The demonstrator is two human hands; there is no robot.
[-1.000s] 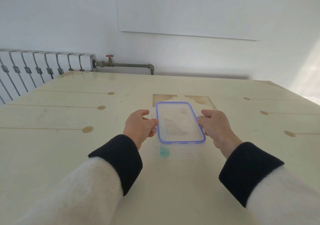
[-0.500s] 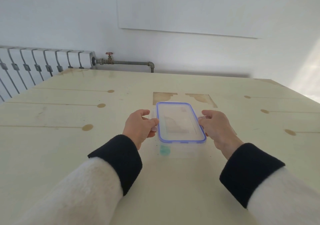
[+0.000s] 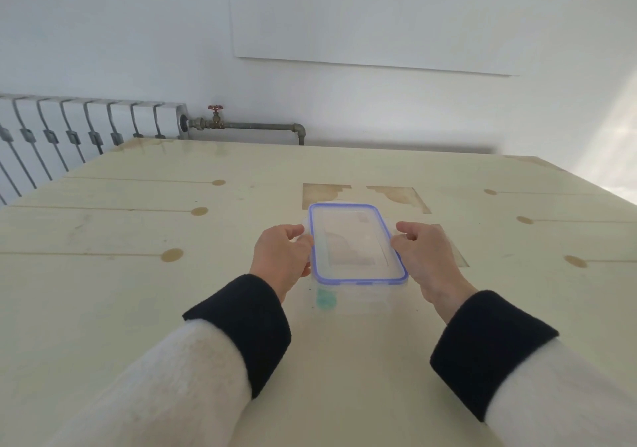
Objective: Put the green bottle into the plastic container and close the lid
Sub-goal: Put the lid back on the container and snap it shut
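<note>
A: State the location of the green bottle [image 3: 326, 299].

B: It lies inside the clear plastic container [image 3: 358, 296], at the near left corner, visible only as a blurred green patch through the near wall.

A: Lid status?

B: The transparent lid with blue rim [image 3: 357, 242] sits on top of the container. Whether the side latches are locked cannot be determined.

A: Hand positions?

B: The left hand [image 3: 281, 257] curls around the left edge of the lid, fingers bent against a clear side flap. The right hand [image 3: 425, 255] grips the right edge the same way, thumb and fingers pinched at the rim. Both wrists show black cuffs on white sleeves.

A: Supporting surface?

B: A pale wooden table [image 3: 138, 291] with round knots. A radiator [image 3: 86, 126] and a pipe with a red valve [image 3: 215, 108] stand at the far wall
</note>
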